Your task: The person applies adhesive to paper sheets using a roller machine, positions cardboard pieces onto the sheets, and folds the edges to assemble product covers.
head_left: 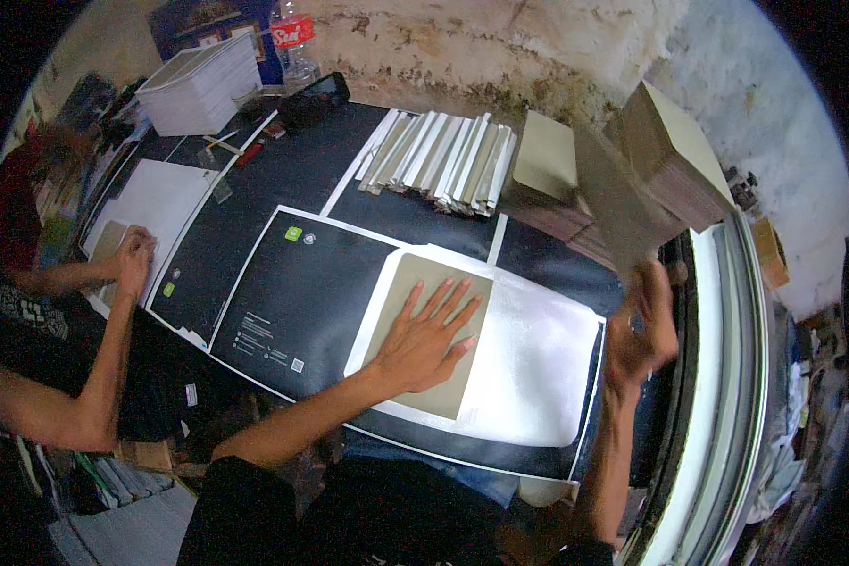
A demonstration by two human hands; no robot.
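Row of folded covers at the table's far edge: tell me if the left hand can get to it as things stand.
Probably yes. The left hand lies flat on the grey board; between it and the row of folded covers there is only flat black printed sheet, nothing standing in the way, though it looks like a long stretch.

Your left hand (424, 340) is flat, palm down, fingers spread and pointing up and right, forearm coming in bare from the lower left. Your right hand (640, 330) is raised at the right, motion-blurred, fingers curled in a grip, forearm nearly vertical from the lower edge.
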